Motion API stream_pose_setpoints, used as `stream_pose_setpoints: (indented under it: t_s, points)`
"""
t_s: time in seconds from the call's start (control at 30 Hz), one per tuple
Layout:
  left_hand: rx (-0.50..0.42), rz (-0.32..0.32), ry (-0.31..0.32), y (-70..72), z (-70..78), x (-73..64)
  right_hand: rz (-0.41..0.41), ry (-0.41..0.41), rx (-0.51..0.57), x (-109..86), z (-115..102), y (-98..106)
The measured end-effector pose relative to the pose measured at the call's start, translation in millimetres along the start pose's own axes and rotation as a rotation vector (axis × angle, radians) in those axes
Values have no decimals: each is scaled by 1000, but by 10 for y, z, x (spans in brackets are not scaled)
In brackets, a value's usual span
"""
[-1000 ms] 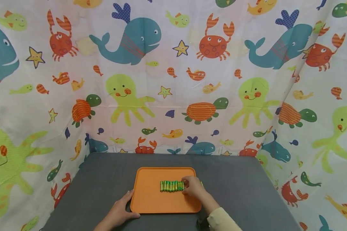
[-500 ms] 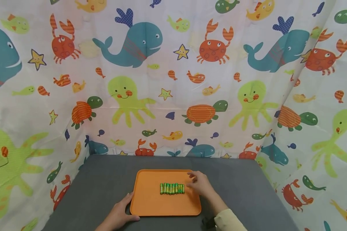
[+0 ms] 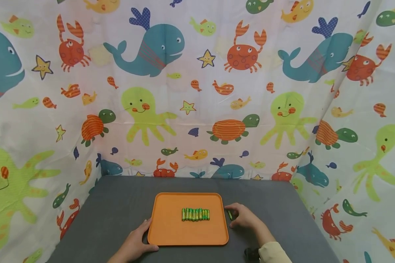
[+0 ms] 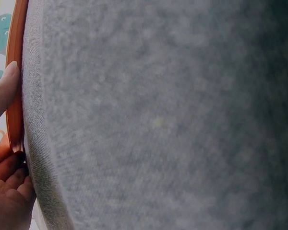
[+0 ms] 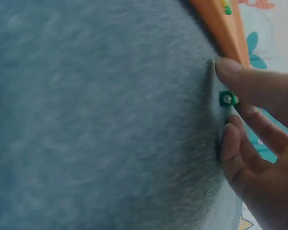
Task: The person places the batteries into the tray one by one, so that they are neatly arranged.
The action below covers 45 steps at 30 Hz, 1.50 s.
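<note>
An orange tray lies on the grey tabletop, bearing a neat row of green-and-yellow batteries set side by side. My left hand holds the tray's near left corner, thumb along the front edge and fingers at the left side; in the left wrist view the thumb rests against the rim. Beyond the tray's right edge, my right hand is around a single battery on the table. The right wrist view shows this battery's metal end between thumb and fingers, with gaps on both sides.
Grey cloth covers the table. A white curtain printed with sea animals stands behind it and along both sides. Something small and black shows at the right wrist, by the pale yellow sleeve.
My right hand has left the right end of the battery row, crossed the tray's right edge and come down around the loose battery. My left hand stays at the tray corner.
</note>
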<state>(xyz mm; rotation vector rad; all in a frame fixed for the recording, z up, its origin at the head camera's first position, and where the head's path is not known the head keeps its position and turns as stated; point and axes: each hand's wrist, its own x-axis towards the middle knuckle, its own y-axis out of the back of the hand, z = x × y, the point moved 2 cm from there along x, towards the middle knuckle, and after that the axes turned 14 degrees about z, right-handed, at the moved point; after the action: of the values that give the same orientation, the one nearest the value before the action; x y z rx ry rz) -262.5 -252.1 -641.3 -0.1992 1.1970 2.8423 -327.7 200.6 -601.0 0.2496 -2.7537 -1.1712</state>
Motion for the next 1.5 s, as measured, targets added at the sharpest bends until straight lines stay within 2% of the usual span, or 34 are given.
stream_pose_setpoints:
  t_s: [0.1, 0.47, 0.67, 0.83, 1.2, 1.5]
  points:
    - [2, 4, -4, 7, 7, -7, 19, 6, -16, -14, 36, -19]
    - [17, 18, -10, 5, 10, -13, 152, -60, -9, -55, 77, -54]
    - [16, 25, -37, 10, 1, -11, 208, -142, 104, -43, 103, -68]
    - [24, 33, -44, 16, -2, -7, 249, -143, 178, -6, -12, -81]
    - [29, 15, -36, 4, -11, 8, 170, -75, 210, 29, -399, -325]
    - [22, 21, -26, 4, -7, 3, 128, -41, 119, 92, -511, -501]
